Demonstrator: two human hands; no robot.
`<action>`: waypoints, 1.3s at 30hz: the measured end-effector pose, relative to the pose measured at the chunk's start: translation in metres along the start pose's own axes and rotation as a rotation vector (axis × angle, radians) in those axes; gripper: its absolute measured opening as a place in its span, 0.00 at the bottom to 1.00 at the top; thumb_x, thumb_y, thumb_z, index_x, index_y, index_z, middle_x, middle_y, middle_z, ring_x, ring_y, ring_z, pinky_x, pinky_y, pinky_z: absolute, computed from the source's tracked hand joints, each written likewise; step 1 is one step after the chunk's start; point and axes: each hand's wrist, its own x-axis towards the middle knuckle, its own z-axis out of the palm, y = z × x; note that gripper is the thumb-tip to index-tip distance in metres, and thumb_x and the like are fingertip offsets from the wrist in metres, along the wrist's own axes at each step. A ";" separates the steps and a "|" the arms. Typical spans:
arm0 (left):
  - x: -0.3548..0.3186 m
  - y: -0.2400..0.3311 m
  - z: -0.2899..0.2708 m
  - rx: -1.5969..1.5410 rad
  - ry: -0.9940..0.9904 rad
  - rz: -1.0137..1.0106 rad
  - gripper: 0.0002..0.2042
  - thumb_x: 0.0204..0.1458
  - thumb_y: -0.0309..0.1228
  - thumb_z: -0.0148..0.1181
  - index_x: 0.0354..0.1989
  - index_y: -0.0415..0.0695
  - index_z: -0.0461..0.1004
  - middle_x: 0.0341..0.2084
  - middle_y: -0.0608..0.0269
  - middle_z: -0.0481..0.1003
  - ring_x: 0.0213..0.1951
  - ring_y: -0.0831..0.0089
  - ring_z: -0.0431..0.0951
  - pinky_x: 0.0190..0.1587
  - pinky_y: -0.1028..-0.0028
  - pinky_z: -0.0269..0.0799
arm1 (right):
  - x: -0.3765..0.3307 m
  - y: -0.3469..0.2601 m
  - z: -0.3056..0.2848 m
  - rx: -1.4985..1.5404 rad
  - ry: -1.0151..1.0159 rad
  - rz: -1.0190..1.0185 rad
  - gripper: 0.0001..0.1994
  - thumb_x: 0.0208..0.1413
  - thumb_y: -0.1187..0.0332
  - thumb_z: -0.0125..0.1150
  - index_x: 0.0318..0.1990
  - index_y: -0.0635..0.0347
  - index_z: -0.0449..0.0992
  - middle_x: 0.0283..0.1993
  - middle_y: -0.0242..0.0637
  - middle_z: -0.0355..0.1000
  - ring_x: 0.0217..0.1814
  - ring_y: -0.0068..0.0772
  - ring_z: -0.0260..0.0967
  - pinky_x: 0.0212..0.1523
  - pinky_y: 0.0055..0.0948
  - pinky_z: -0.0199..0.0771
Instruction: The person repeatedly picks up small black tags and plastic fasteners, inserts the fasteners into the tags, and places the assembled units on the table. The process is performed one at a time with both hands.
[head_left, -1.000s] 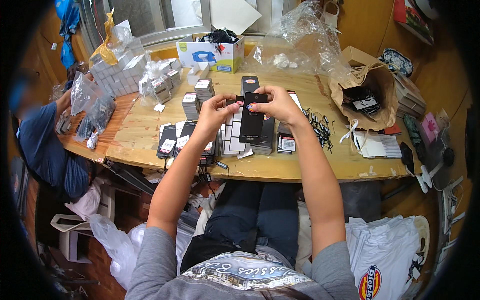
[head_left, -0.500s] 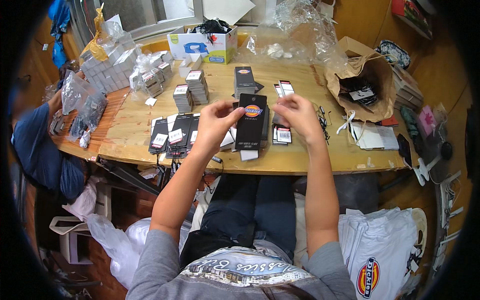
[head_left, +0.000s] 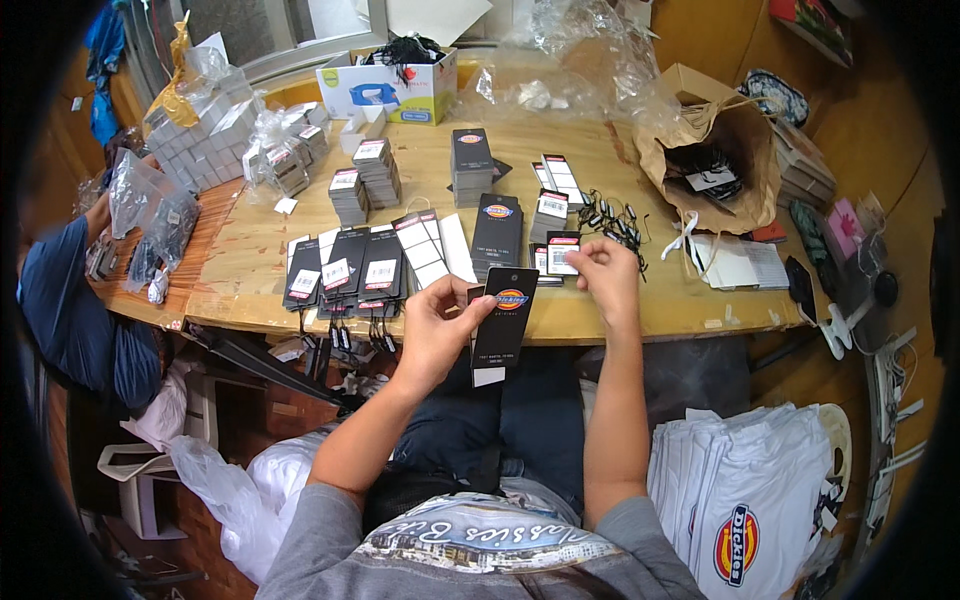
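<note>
Below the table's front edge, my left hand (head_left: 440,328) grips black hang tags (head_left: 505,330) fanned slightly apart, with a white strip showing at their lower end. My right hand (head_left: 610,275) has thumb and fingertips pinched at the edge of a small red-topped barcode tag (head_left: 562,256) lying on the table. Between the hands stands a stack of black hang tags (head_left: 496,240). A short pile of barcode tags (head_left: 550,212) rises just behind the pinched one. To the left lie rows of black tags with white barcode labels (head_left: 336,272), their dark strings hanging over the edge.
Further back are a taller black tag stack (head_left: 471,165) and barcode-tag stacks (head_left: 376,175). A box of dark strings (head_left: 390,90) stands behind. Right of my hand lie loose strings (head_left: 610,220) and an open paper bag (head_left: 755,200). Another person's sleeve (head_left: 75,290) is at left.
My left hand has drawn the black tags down toward me, off the table's edge. My right hand has lowered to the barcode tags. The view has shifted slightly.
</note>
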 end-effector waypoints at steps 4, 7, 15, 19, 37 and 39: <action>-0.010 -0.009 0.008 0.032 0.068 0.099 0.06 0.41 0.20 0.58 0.20 0.39 0.65 0.20 0.69 0.67 0.25 0.86 0.66 0.28 0.85 0.62 | -0.050 -0.011 -0.005 0.504 -0.211 -0.025 0.05 0.40 0.76 0.60 0.24 0.63 0.68 0.21 0.29 0.67 0.19 0.19 0.62 0.23 0.16 0.62; -0.017 -0.011 0.019 0.023 0.024 0.131 0.07 0.40 0.22 0.59 0.20 0.39 0.66 0.17 0.72 0.65 0.23 0.87 0.64 0.26 0.86 0.61 | -0.068 -0.002 0.011 0.636 -0.206 -0.104 0.06 0.40 0.78 0.60 0.24 0.62 0.68 0.25 0.30 0.67 0.27 0.16 0.63 0.31 0.13 0.64; -0.027 -0.011 0.027 -0.198 -0.001 0.004 0.05 0.39 0.20 0.59 0.25 0.35 0.71 0.21 0.67 0.71 0.24 0.84 0.69 0.27 0.86 0.64 | -0.092 0.003 0.019 0.618 -0.078 -0.118 0.12 0.38 0.84 0.59 0.31 0.64 0.65 0.29 0.36 0.69 0.30 0.19 0.66 0.34 0.17 0.67; -0.029 -0.018 0.024 -0.107 -0.004 -0.069 0.04 0.40 0.19 0.58 0.25 0.34 0.71 0.23 0.64 0.72 0.26 0.83 0.71 0.30 0.85 0.66 | -0.093 0.008 0.015 0.380 -0.074 -0.138 0.08 0.40 0.79 0.60 0.30 0.64 0.68 0.27 0.32 0.69 0.29 0.16 0.64 0.31 0.15 0.65; -0.030 -0.023 0.022 -0.315 -0.132 -0.222 0.05 0.42 0.21 0.58 0.28 0.35 0.71 0.22 0.65 0.73 0.25 0.84 0.70 0.30 0.85 0.65 | 0.091 -0.038 -0.115 -0.309 -0.029 -0.227 0.02 0.42 0.77 0.56 0.25 0.66 0.71 0.22 0.33 0.70 0.22 0.17 0.64 0.25 0.16 0.64; -0.030 -0.024 0.023 -0.318 -0.149 -0.233 0.05 0.42 0.22 0.57 0.28 0.35 0.71 0.22 0.65 0.73 0.25 0.84 0.70 0.30 0.85 0.64 | 0.085 -0.063 -0.113 -0.210 -0.070 -0.192 0.04 0.43 0.77 0.55 0.27 0.68 0.70 0.21 0.33 0.69 0.22 0.17 0.63 0.25 0.15 0.63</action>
